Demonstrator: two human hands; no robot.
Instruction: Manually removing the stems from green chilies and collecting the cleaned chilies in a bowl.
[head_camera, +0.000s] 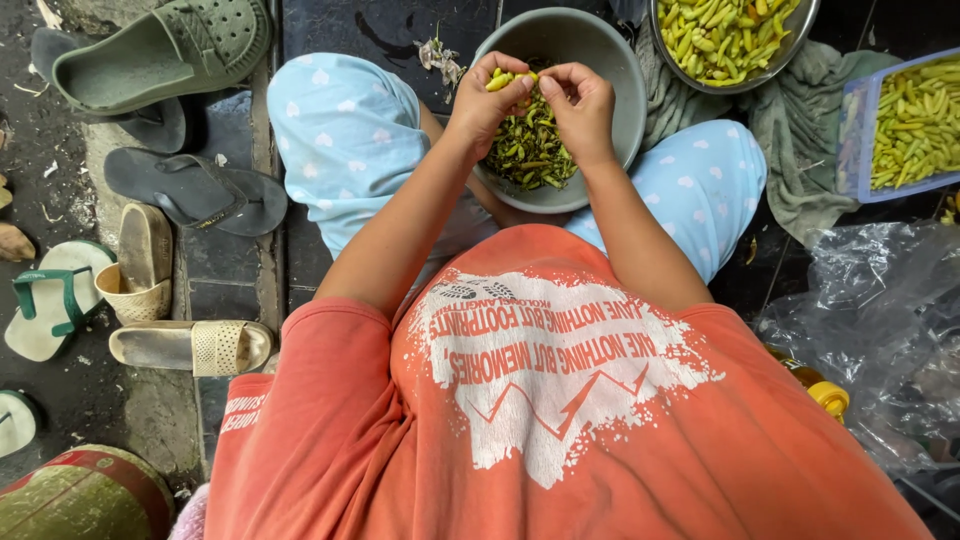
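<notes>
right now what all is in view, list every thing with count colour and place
grey bowl: one, grey, between the knees, holding dark green stems
chilli: a few, yellow-green, pinched in the fingers over the bowl
metal bowl: one, silver, top right, full of yellow-green chillies
plastic tub: one, clear bluish, far right, full of yellow-green chillies
cloth: one, grey-green, under the metal bowl and tub
plastic bag: one, clear, crumpled at lower right
yellow cap: one, yellow, right of the shirt
sandals: several, green, grey and cream, on the floor at left
left hand: one, holding the chilli
right hand: one, fingers on the chilli's tip
</notes>
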